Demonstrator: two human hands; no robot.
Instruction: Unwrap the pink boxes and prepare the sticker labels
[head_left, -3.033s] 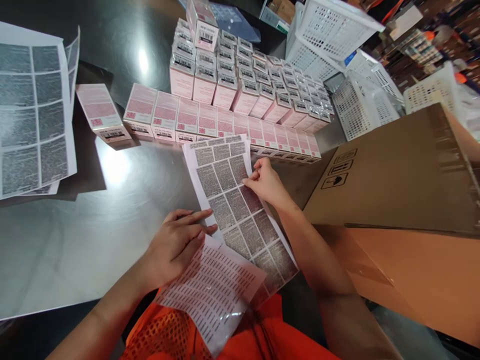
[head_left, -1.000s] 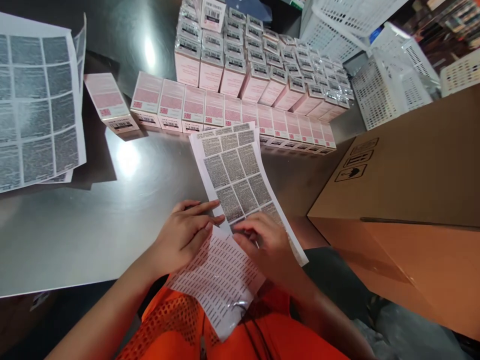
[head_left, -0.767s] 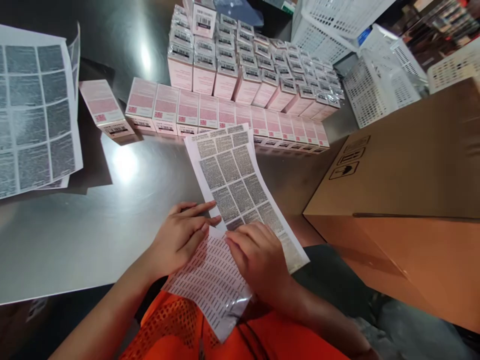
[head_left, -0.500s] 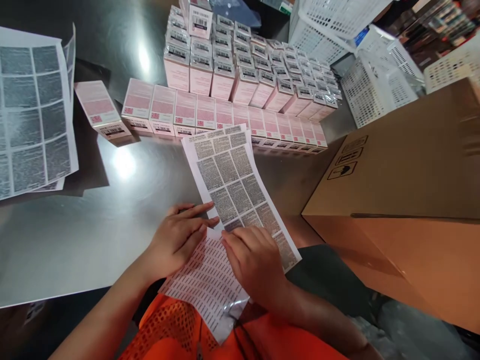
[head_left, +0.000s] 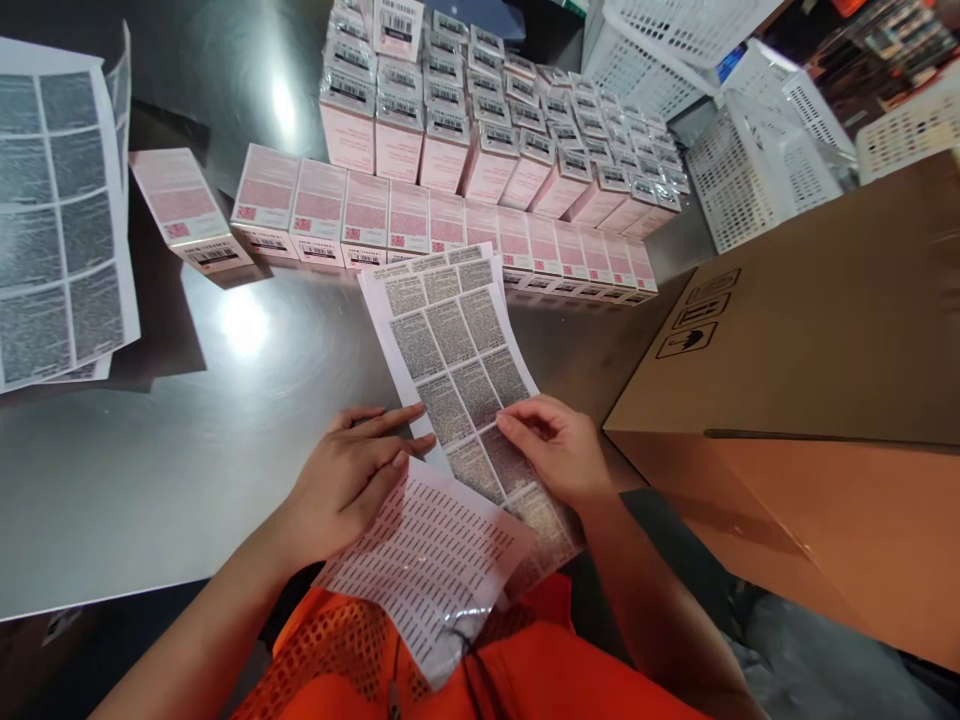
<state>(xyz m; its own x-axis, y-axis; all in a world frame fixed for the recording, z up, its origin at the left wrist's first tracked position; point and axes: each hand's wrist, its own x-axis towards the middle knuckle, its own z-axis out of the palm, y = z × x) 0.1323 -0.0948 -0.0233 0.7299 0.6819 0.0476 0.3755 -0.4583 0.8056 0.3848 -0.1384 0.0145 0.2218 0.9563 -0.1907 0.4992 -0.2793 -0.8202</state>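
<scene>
Two paper sheets lie under my hands at the table's near edge. The upper one is a white sheet of small printed strips [head_left: 431,545], hanging over the edge toward my body. Beneath it, a sheet of grey text labels [head_left: 450,335] stretches away across the table. My left hand [head_left: 352,475] rests flat with fingers stretched over both sheets' left margins, thumb on the strip sheet. My right hand [head_left: 562,450] pinches with thumb and forefinger at a label in the grey sheet's right column. Whether the label has lifted there, I cannot tell.
A row of pink-and-white boxes [head_left: 366,215] lies beyond the sheets, with several film-wrapped boxes [head_left: 491,165] standing behind. More label sheets [head_left: 82,210] lie far left. A cardboard carton [head_left: 795,350] stands right, white plastic baskets [head_left: 750,170] behind it.
My right hand has left the strip sheet and moved up and right onto the grey label sheet. The strip sheet's right part now shows. My left hand stays in place.
</scene>
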